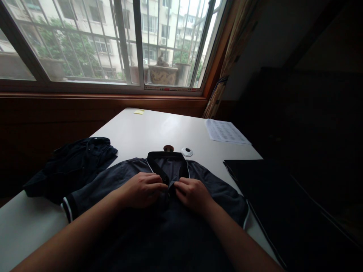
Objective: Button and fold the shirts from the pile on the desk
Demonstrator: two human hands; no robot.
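A dark grey polo shirt (136, 234) with a black collar and white piping lies spread out, front up, collar toward the window. At its neck opening, my left hand (143, 189) pinches the left edge of the button placket just below the collar. My right hand (193, 192) has its fingers closed on the opposite edge, turning up a small flap of cloth. The hands are a short gap apart, and a dark button shows between them. What lies under the fingertips is hidden.
Crumpled dark clothing (82, 162) lies left on the white table (164, 126); folded dark cloth (272, 196) lies right. Beyond the collar are a brown round object (168, 148) and a white ring-shaped object (186, 152). Printed papers (227, 132) and a yellow note (138, 112) lie farther back.
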